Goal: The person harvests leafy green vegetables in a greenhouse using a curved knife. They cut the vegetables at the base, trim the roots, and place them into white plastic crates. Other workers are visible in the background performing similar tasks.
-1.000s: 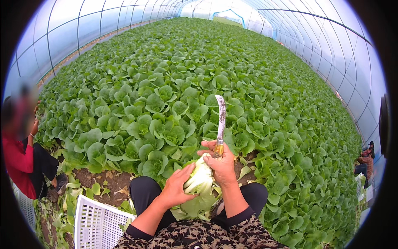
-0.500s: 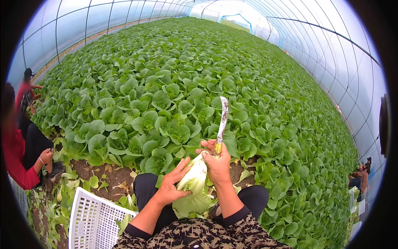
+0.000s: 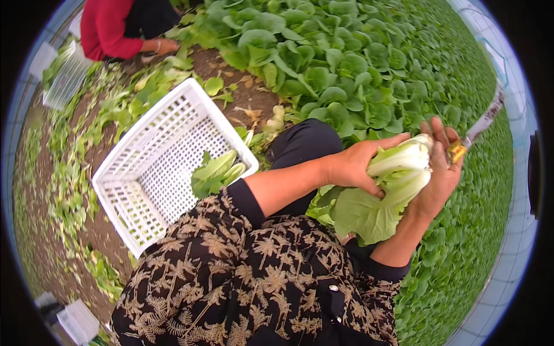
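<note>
My left hand (image 3: 365, 164) is wrapped around a pale-stemmed head of leafy greens (image 3: 398, 173), its cut-looking white base up and its green leaves hanging below. On the other side, my right hand (image 3: 434, 185) supports the same head with its palm and thumb side. A curved knife (image 3: 486, 118) with a yellow-wrapped handle is tucked in the fingers of that hand, its stained blade pointing away to the upper right. To my left stands a white slotted crate (image 3: 222, 125), with another head of greens (image 3: 217, 172) lying in it.
Dense rows of leafy plants (image 3: 369, 52) fill the far and right side. Loose leaves (image 3: 104, 271) litter the brown soil at left. A co-worker in a red top (image 3: 109, 32) crouches at upper left near a clear-looking crate (image 3: 68, 75). Another white container (image 3: 78, 320) is at lower left.
My view has swung down and to the left, bringing the crate fully into sight. Both hands still have the head of greens between them, and the knife stays in my right hand.
</note>
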Demonstrator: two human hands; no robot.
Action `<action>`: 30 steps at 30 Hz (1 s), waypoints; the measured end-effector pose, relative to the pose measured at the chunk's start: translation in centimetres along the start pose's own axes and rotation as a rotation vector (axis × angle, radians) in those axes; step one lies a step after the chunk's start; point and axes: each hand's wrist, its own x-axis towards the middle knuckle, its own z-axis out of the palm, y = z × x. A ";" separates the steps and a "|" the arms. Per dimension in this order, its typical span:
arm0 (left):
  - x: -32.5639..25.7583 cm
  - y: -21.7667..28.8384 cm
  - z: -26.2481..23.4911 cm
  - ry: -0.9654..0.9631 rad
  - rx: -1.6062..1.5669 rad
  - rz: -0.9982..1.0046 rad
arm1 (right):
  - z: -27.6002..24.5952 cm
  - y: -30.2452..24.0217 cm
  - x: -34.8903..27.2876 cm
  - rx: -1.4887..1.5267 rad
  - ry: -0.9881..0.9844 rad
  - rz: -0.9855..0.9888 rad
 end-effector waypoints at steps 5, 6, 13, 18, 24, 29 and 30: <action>-3.3 8.0 -6.8 0.371 -0.056 0.187 | -3.1 1.3 2.8 -0.050 -0.064 -0.025; -4.9 9.6 -8.7 0.448 -0.062 0.228 | -5.4 1.6 3.3 -0.126 -0.089 0.020; -26.5 17.5 -17.1 1.038 0.728 -0.235 | -15.3 8.8 -0.7 -0.844 -0.080 0.448; -33.4 8.8 -17.5 0.736 1.505 -1.002 | -19.3 10.9 -2.9 -1.018 -0.103 0.553; -36.6 -9.1 -20.5 0.728 1.476 -1.354 | -18.2 8.6 -2.5 -1.197 -0.191 0.471; -36.1 -13.2 -19.6 0.721 1.406 -1.521 | -20.3 5.7 -3.4 -1.287 -0.166 0.486; -37.0 -13.7 -19.0 0.748 1.306 -1.436 | -21.0 4.7 -3.4 -1.336 -0.125 0.541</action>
